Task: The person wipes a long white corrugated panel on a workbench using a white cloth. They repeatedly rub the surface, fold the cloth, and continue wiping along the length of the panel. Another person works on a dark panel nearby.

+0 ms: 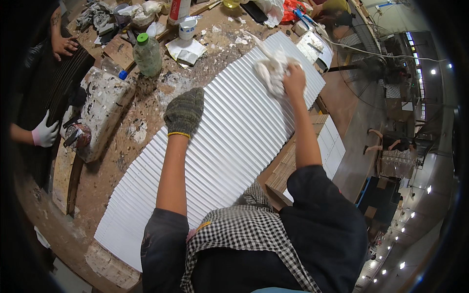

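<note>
A long white ridged panel [234, 132] lies slantwise across the worktable, its ridges running across its width. My left hand [184, 112], in a dark grey knit glove with a yellow cuff, is closed over the panel's far left edge; its fingertips are hidden. Bare, my right hand [295, 80] clutches a bunched white cloth [271, 71] and presses it on the panel's surface near the far right end. The panel's near edge reaches close to my checked apron [239, 222].
Beyond the panel stand a green-capped bottle [147, 56] and a white cup [187, 29]. A stained white block [105, 110] sits at left. Another person's gloved hand [46, 132] and bare hand [63, 47] touch dark stacked sheets [63, 83]. A fan [367, 68] stands at right.
</note>
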A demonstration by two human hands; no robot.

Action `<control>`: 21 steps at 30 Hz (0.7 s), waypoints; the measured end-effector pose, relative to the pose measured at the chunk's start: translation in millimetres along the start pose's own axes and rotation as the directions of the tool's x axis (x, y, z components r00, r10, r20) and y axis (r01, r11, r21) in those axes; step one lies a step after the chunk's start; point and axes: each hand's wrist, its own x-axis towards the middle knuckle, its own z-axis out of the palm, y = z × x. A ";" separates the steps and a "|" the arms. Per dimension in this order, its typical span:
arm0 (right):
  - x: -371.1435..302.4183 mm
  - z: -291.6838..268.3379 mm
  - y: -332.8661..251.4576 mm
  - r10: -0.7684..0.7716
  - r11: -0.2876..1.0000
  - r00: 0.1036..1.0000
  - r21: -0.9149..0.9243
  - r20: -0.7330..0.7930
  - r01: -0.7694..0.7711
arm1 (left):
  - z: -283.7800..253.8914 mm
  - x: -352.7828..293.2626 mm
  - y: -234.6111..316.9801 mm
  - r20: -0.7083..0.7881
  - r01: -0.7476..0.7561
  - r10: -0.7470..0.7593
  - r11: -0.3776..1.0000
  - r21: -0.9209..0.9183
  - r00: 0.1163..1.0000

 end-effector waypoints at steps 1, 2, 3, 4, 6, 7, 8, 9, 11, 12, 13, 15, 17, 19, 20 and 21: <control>17.8 12.4 -22.8 -0.014 1.000 1.000 0.003 -0.012 0.014 | 8.6 3.3 -6.6 -0.030 -0.039 0.040 0.999 0.031 0.999; 37.3 25.9 -42.9 -0.025 1.000 0.999 0.004 -0.027 0.025 | 13.1 7.2 -9.2 -0.057 -0.082 0.085 0.995 0.065 0.995; 60.3 42.3 -58.4 -0.052 0.999 0.998 0.009 -0.041 0.053 | 12.9 8.6 -7.2 -0.038 -0.090 0.094 0.992 0.093 0.995; 76.8 57.9 -73.5 -0.078 0.997 0.996 0.021 -0.050 0.079 | 9.1 6.6 -6.2 0.011 -0.094 0.093 0.989 0.111 0.996; 103.1 62.5 -100.1 -0.134 0.990 0.990 0.061 0.052 0.130 | -4.1 6.6 -3.9 0.089 -0.101 0.090 0.986 0.132 0.992; 114.2 56.0 -99.0 -0.167 0.983 0.973 0.099 0.157 0.153 | -7.2 7.5 -4.4 0.112 -0.113 0.096 0.982 0.152 0.989; 114.2 44.9 -89.0 -0.127 0.962 0.988 0.254 0.087 0.101 | -8.0 7.7 -5.0 0.091 -0.099 0.088 0.986 0.134 0.992; 113.5 32.5 -75.3 -0.089 0.914 0.996 0.400 0.028 0.071 | -5.4 7.4 -7.4 0.066 -0.078 0.072 0.992 0.103 0.995; 89.8 -5.1 -41.7 0.049 0.825 0.999 0.563 0.003 -0.042 | -1.4 7.8 -5.9 0.028 -0.047 0.046 0.998 0.038 0.999; 63.0 -17.5 3.0 0.044 0.781 0.998 0.624 -0.042 -0.008 | -1.4 8.6 2.3 0.021 -0.057 0.057 0.998 0.002 0.998; 28.7 -42.5 3.1 0.023 0.745 0.997 0.664 0.073 -0.066 | -0.2 5.9 -1.3 0.008 -0.021 0.021 0.999 -0.026 1.000; -45.8 -55.0 11.9 -0.043 0.947 0.996 0.322 0.076 0.017 | 4.2 10.6 -4.0 0.048 0.000 0.001 1.000 -0.020 0.999; -72.1 -47.7 10.4 -0.070 0.990 0.992 0.126 0.105 0.056 | 5.4 10.1 -2.0 0.085 0.018 -0.016 1.000 -0.020 0.996; -70.5 -36.1 -20.6 -0.035 0.996 0.999 0.080 0.023 0.033 | -2.0 7.4 0.0 0.099 0.057 -0.054 0.998 -0.025 0.994; -58.2 -22.4 -32.3 -0.050 0.996 0.999 0.080 0.000 0.050 | 1.1 7.7 -1.6 0.073 0.024 -0.023 1.000 -0.005 0.997; -42.0 -10.3 -51.9 -0.068 0.996 0.998 0.059 0.000 0.068 | 6.4 8.1 -5.7 0.045 -0.007 0.006 1.000 0.017 0.999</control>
